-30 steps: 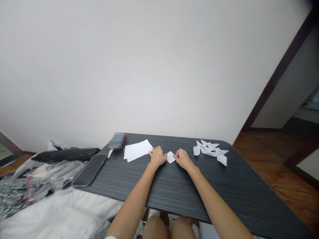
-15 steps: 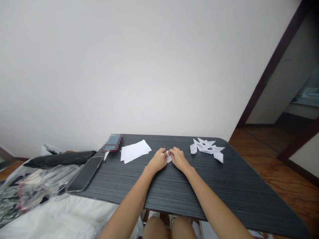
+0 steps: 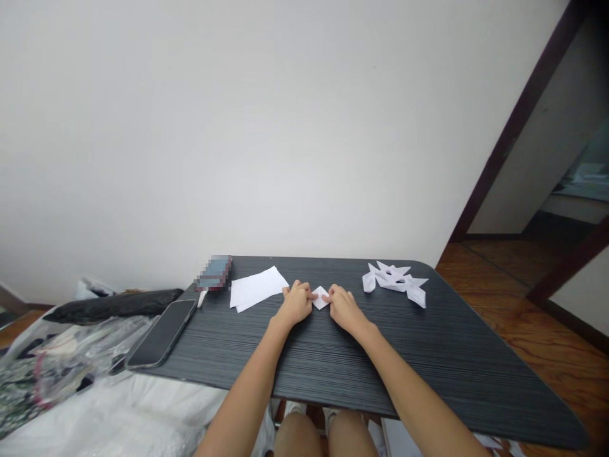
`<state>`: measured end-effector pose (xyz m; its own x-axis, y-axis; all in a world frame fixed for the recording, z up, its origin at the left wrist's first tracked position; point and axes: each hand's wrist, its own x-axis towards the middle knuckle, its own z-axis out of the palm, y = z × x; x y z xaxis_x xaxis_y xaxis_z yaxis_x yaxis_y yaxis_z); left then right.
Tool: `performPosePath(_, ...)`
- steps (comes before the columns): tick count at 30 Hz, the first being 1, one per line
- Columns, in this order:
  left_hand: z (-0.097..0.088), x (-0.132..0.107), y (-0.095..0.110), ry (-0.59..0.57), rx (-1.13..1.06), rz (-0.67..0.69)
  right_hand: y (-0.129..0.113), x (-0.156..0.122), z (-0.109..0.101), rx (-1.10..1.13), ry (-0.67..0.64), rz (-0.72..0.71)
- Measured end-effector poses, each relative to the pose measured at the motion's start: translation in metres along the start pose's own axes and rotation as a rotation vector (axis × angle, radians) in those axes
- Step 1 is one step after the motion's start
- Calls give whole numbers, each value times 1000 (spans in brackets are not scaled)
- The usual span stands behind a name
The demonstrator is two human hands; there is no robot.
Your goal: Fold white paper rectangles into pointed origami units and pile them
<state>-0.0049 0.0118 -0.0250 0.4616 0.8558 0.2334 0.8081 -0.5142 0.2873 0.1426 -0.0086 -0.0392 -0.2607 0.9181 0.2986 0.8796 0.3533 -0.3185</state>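
Note:
A small white piece of folded paper (image 3: 320, 303) lies on the dark table between my hands, its shape a diamond with one point facing away from me. My left hand (image 3: 297, 303) is closed at its left corner, a finger reaching onto the paper. At the opposite corner my right hand (image 3: 343, 307) is curled, with a fingertip on the paper too. White paper sheets (image 3: 257, 289) lie overlapped to the left of my left hand. Several folded white paper shapes with sharp points (image 3: 394, 279) sit off to the right.
A black phone (image 3: 162, 335) rests at the table's left edge. Behind it are a pixelated box-like item (image 3: 214, 273) and a small white object (image 3: 202, 298). Plastic bags and a long black bundle (image 3: 114, 306) lie left of the table (image 3: 428, 368). A wall rises behind it.
My hands have moved slightly apart, and the folded paper between them now shows as a flat diamond. The left hand has shifted left. The other papers stay in place.

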Motion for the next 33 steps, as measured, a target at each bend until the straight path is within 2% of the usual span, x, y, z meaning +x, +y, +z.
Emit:
performPosePath(2, 2, 2, -3, 15, -34, -56, 5, 1, 2, 49, 10, 50)
performPosePath(9, 2, 1, -13, 78, -25, -132, 16, -1, 1, 197, 42, 38)
performPosePath(15, -4, -7, -22, 108, 8, -10, 20, -5, -5, 307, 31, 3)
performPosePath(22, 15, 4, -20, 178, -108, -12, 22, 1, 3, 337, 102, -102)
performPosePath(24, 21, 7, -22, 192, -102, -9, 22, 6, 6, 392, 135, -55)
performPosePath(29, 26, 9, -26, 188, -100, -36, 26, 16, 15, 475, 204, 183)
performPosePath(33, 23, 7, -23, 204, -231, -11, 27, 17, 14, 396, 164, 165)
